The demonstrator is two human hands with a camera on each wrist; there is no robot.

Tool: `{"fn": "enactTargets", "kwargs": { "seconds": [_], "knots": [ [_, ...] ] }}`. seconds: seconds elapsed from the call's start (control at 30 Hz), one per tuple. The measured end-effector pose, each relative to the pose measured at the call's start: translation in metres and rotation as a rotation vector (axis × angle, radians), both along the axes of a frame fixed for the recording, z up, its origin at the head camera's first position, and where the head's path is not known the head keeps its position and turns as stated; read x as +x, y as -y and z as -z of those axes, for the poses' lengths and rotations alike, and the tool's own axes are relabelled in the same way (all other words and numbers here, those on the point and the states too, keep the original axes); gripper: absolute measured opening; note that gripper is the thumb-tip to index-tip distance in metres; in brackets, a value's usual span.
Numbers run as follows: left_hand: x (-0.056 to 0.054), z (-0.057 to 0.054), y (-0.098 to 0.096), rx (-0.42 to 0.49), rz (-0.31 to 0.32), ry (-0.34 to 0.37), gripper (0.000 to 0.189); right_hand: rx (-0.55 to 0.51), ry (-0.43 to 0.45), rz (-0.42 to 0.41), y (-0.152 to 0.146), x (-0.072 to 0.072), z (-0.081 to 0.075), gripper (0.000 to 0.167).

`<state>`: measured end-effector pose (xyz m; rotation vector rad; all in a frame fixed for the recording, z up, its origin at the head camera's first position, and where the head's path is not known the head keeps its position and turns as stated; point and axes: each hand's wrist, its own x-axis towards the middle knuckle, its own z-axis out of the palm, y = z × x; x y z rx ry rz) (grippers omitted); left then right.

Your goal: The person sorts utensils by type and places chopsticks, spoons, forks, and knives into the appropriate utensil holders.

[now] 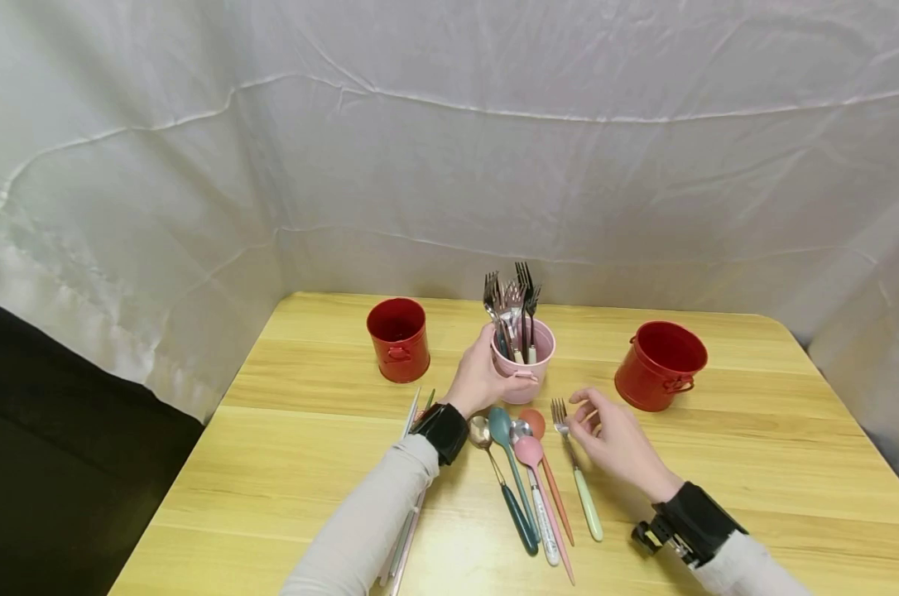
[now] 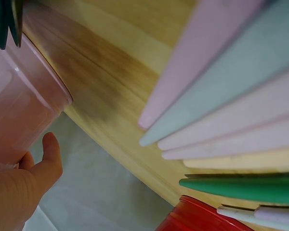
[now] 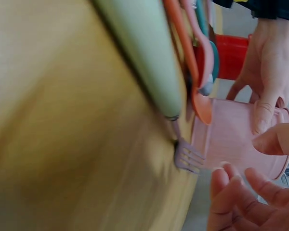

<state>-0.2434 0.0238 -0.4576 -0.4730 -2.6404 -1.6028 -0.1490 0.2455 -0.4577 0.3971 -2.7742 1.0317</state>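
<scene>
Lying beside relaxed right fingers [image 1: 593, 400], a green-handled fork [image 1: 579, 480] was seen. By left fingers [image 1: 485, 342], a pink pail [image 1: 522, 395] was gripped.

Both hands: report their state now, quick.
Left hand: holding the pink bucket.
Right hand: open, holding nothing, near the green-handled fork.

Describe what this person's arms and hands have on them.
The left hand and right hand wear no gloves. Both arms have pale grey sleeves and a black wristband; the right wristband carries a small dark device with shiny parts.
</scene>
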Motion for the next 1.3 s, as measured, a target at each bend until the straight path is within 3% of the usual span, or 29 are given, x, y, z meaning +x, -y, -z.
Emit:
{"fn": "enactTargets", "kwargs": {
  "seconds": [0.47, 0.7, 1.3],
  "knots": [
    [0.002, -0.002, 0.001, -0.009, 0.001, 0.005, 0.094, 0.264, 0.105, 0.031, -0.004, 0.022, 0.002, 0.026],
    [0.003, -0.003, 0.001, -0.001, 0.003, 0.019, 0.095, 0.325, 0.192, 0.074, -0.002, 0.025, 0.003, 0.031],
    [0.003, -0.004, 0.001, -0.013, 0.002, 0.02, 0.095, 0.391, 0.277, 0.076, 0.003, 0.024, 0.011, 0.04]
  ]
}}
